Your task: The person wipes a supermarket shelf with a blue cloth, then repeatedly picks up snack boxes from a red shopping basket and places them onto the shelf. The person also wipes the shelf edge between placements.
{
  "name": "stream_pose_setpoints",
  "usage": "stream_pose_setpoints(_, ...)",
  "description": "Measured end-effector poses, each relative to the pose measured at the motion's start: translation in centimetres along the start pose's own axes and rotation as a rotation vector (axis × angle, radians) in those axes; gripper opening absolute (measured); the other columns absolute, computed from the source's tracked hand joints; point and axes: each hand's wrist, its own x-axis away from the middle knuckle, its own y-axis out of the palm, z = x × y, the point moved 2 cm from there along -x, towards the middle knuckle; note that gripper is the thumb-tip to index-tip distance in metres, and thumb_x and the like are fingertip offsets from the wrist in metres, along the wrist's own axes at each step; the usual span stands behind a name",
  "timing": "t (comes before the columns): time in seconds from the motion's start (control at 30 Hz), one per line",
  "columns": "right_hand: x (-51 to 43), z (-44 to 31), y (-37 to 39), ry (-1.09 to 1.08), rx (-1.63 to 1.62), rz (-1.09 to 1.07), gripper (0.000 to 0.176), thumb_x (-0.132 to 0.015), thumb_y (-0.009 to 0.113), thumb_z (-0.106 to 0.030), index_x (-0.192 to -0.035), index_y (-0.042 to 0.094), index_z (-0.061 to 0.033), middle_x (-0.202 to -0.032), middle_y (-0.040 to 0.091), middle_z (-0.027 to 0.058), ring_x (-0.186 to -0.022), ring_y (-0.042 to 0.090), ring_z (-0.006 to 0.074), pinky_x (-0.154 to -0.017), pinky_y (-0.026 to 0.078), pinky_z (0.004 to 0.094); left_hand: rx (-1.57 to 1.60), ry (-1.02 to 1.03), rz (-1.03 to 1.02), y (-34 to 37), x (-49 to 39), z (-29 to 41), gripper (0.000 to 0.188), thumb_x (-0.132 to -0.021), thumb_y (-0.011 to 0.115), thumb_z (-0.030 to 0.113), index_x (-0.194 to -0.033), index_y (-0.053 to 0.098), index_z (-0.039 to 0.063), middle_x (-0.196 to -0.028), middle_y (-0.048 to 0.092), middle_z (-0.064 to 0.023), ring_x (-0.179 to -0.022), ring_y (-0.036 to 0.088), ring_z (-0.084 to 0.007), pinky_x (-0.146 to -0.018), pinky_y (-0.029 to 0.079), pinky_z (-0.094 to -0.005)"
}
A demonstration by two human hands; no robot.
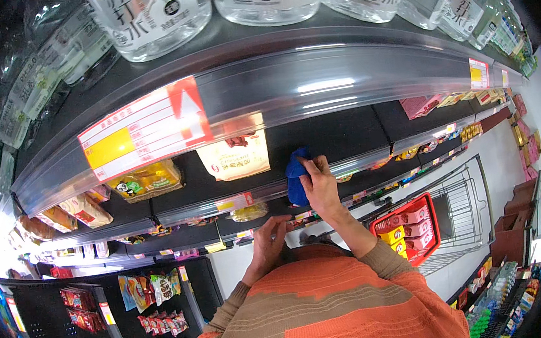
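Observation:
My right hand [322, 186] pinches a blue cloth [296, 179] at the front edge of a black store shelf [345, 138]. The cloth hangs over the shelf's clear price rail. Lower and to the left, in front of my chest, my left hand [271, 239] is loosely curled with nothing visible in it. To the left of the cloth, a cream croissant package [235, 157] stands on the same shelf. Further left lies a yellow bread package [148, 179] with a panda on it.
Water bottles [265, 0] line the shelf above, whose rail carries a large price tag [144, 127]. A metal shopping cart [464, 210] with a red basket [432, 222] of pink and yellow boxes stands right. Bagged snacks [163, 323] hang at lower left; pink boxes [422, 106] sit right on the shelf.

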Motion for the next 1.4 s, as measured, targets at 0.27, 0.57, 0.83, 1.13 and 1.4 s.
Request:
stream_pose_setpoints(0.27, -3.9, 3.2, -2.5, 0.229, -0.516, -0.002, 0.027, -0.094, 0.074, -0.005, -0.121, 0.070, 0.0000, -0.110, 0.070, 0.0131, -0.099, 0.066, 0.0185, -0.087, 0.053, 0.0318, -0.027, -0.033, 0.020, -1.5, 0.3, -0.6, 0.023, -0.109, 0.057, 0.009, -0.125, 0.071, -0.002, -0.098, 0.079, -0.0118, -0.092, 0.075, -0.0158, -0.078, 0.059, -0.0298)
stream_pose_setpoints(0.57, -7.7, 1.4, -0.7, -0.200, 0.338, -0.165, 0.042, -0.091, 0.071, -0.011, -0.133, 0.069, -0.0118, -0.124, 0.070, 0.0135, -0.117, 0.063, 0.0348, -0.102, 0.052, 0.0454, -0.016, -0.027, 0.014, -1.7, 0.0, -0.2, 0.023, -0.108, 0.057, 0.006, -0.124, 0.071, -0.001, -0.099, 0.078, -0.0132, -0.093, 0.076, -0.0182, -0.084, 0.061, -0.0317)
stream_pose_setpoints(0.83, -12.0, 3.4, 4.7, -0.283, 0.509, -0.147, 0.045, -0.097, 0.053, -0.011, -0.140, 0.067, -0.0147, -0.149, 0.057, 0.0154, -0.137, 0.052, 0.0361, -0.112, 0.047, 0.0487, 0.004, -0.044, 0.094, -1.9, 0.7, -1.5, 0.023, -0.108, 0.058, 0.008, -0.124, 0.071, -0.002, -0.096, 0.078, -0.0123, -0.091, 0.075, -0.0169, -0.083, 0.059, -0.0318)
stream_pose_setpoints(1.13, -17.3, 2.7, 4.4, -0.299, 0.419, -0.329, 0.038, -0.101, 0.053, -0.011, -0.135, 0.068, -0.0147, -0.138, 0.067, 0.0176, -0.127, 0.064, 0.0369, -0.110, 0.050, 0.0496, 0.028, -0.092, 0.152, -2.0, 1.3, -1.5, 0.020, -0.107, 0.059, 0.006, -0.121, 0.072, 0.000, -0.096, 0.079, -0.0126, -0.092, 0.077, -0.0179, -0.083, 0.060, -0.0323)
stream_pose_setpoints(1.4, -17.9, 16.2, -1.6, 0.003, 0.630, -0.140, 0.029, -0.102, 0.054, -0.020, -0.122, 0.073, -0.0111, -0.124, 0.073, 0.0196, -0.115, 0.070, 0.0416, -0.093, 0.060, 0.0506, 0.020, -0.057, 0.156, -1.4, 1.3, -1.4, 0.020, -0.107, 0.058, 0.007, -0.120, 0.072, 0.000, -0.094, 0.078, -0.0106, -0.091, 0.076, -0.0167, -0.082, 0.060, -0.0326)
